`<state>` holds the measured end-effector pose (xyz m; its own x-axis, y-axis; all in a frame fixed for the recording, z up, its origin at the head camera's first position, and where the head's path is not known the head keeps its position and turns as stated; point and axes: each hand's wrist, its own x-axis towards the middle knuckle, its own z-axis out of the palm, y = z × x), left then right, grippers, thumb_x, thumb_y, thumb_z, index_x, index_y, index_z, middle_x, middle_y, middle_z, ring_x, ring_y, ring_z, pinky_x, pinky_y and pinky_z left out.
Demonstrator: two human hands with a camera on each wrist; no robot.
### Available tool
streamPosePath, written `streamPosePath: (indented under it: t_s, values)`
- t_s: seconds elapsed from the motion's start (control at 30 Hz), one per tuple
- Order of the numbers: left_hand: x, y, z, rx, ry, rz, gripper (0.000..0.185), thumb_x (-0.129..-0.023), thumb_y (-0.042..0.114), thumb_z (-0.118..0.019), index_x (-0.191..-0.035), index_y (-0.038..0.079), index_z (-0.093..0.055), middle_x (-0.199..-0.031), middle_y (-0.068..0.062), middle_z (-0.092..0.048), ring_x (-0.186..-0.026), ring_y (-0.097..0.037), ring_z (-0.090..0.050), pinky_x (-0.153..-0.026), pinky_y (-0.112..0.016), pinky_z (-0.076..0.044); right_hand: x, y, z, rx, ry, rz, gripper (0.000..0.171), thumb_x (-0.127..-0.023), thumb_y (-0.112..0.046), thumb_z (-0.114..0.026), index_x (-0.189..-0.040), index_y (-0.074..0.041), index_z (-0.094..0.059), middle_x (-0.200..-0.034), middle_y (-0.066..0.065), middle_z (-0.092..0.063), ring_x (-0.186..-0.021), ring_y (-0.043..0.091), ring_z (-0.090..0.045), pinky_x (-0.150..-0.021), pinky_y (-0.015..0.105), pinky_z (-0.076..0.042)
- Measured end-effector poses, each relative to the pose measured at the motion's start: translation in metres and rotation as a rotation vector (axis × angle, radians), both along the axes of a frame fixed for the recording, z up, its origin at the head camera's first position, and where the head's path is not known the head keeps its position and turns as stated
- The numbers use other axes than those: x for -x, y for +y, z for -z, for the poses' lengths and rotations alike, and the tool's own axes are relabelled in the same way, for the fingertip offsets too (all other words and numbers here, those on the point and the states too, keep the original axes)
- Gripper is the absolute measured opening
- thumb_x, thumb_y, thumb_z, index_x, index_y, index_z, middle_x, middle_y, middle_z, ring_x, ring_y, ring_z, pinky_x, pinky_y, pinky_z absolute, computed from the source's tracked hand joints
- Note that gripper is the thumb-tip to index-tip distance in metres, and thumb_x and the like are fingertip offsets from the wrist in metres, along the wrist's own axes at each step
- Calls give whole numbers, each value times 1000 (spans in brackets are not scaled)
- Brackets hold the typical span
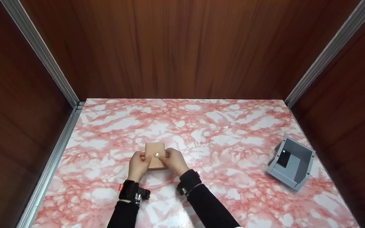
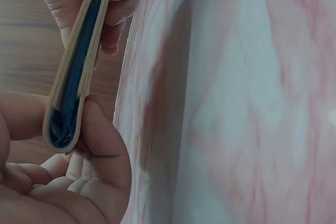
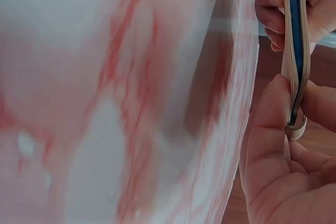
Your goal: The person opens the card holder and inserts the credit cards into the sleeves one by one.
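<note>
A tan card holder (image 1: 154, 148) with a round metal snap (image 1: 157, 154) is held up between both hands over the table. My left hand (image 1: 137, 164) pinches its left side, at the rounded spine, thumb on the front. My right hand (image 1: 175, 161) pinches the opposite side, its thumb beside the snap. Seen end-on in the left wrist view, the card holder (image 2: 64, 72) is folded closed, with blue sleeves (image 2: 79, 61) between its covers. In the right wrist view, a short strap (image 3: 297, 131) wraps round the edge near my right fingers.
A grey open box (image 1: 291, 174) lies at the table's right side, with a small black object (image 1: 284, 158) inside. The table (image 1: 220, 177) has a red and white marbled top. Dark wood panels (image 1: 182, 50) enclose it at the back and sides, with metal rails (image 1: 43, 53) at the corners.
</note>
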<state>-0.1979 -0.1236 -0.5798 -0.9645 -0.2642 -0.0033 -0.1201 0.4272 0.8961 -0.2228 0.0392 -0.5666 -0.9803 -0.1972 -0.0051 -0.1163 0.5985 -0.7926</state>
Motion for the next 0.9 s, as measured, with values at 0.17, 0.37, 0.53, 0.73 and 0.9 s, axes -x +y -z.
streamPosePath:
  t_s: [0.17, 0.37, 0.53, 0.73, 0.9]
  values:
    - [5, 18, 1, 8, -5, 47, 20, -86, 9, -70, -96, -5, -62, -85, -15, -68, -82, -28, -64, -73, -37, -52, 4, 22, 0, 3, -1, 16, 32, -87, -21, -73, -107, 4, -68, -91, 10, -69, -81, 20, -61, -76, 35, -52]
    - [8, 39, 4, -13, -1, 99, 20, -84, 7, -71, -96, -6, -62, -86, -14, -66, -83, -28, -62, -77, -40, -52, 6, 46, 1, -13, 10, 34, 32, -86, -19, -73, -106, 6, -67, -91, 12, -69, -81, 22, -62, -75, 36, -52]
    - [9, 55, 4, 20, 12, 136, 19, -83, 5, -69, -97, -6, -64, -90, -15, -67, -88, -31, -62, -82, -44, -50, 8, 63, 3, -28, -7, 53, 33, -87, -18, -73, -108, 7, -66, -91, 12, -68, -81, 22, -62, -75, 36, -52]
    - [12, 76, 4, 20, -18, 172, 21, -83, 3, -67, -102, -6, -66, -94, -17, -69, -91, -32, -64, -84, -45, -52, 10, 82, 6, -29, -39, 87, 35, -87, -19, -73, -109, 8, -65, -92, 12, -68, -83, 23, -62, -77, 37, -52]
    - [16, 92, 5, 28, -11, 185, 23, -83, 2, -67, -105, -6, -66, -93, -16, -69, -90, -31, -65, -83, -43, -52, 12, 97, 7, -31, -30, 114, 35, -88, -18, -74, -109, 9, -65, -89, 13, -67, -82, 25, -62, -77, 39, -52]
